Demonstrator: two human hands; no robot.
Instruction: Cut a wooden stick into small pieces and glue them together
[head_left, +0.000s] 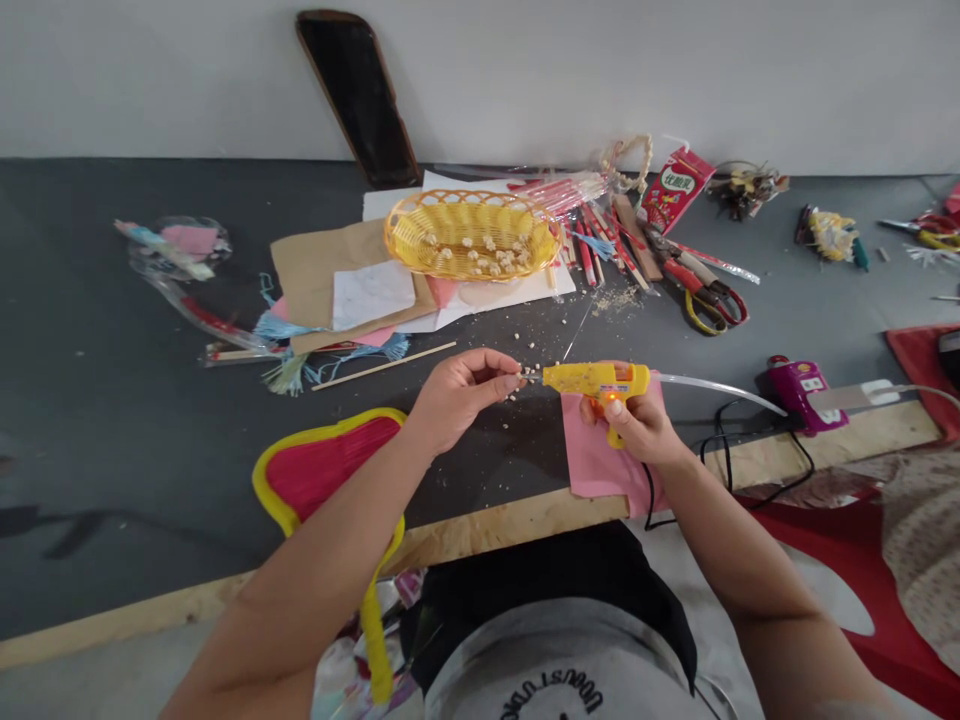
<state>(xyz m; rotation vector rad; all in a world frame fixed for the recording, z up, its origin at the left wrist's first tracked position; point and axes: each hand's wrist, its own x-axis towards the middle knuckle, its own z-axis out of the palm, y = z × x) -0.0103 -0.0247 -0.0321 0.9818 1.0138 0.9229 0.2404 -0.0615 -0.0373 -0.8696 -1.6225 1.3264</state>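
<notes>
My right hand [637, 425] is wrapped round a yellow hot glue gun [592, 378], its nozzle facing left and a small orange light glowing on it. A long clear glue stick [716, 385] runs out of its rear end. Close to the nozzle tip, my left hand [472, 390] is closed in a pinch. What its fingertips hold is too small to make out. Small pale crumb-like bits lie on the table around the fingertips and nozzle. Beyond my hands stands a yellow woven basket [420, 245] with several pale lumps in it.
A pink sheet [589, 465] lies under my right hand. To the left sits a red fan-shaped piece with yellow edging [322, 465]. Red-handled pruning shears [694, 280], a red drink carton [675, 185] and a purple power adapter [806, 397] are on the right. A phone [360, 95] leans on the wall.
</notes>
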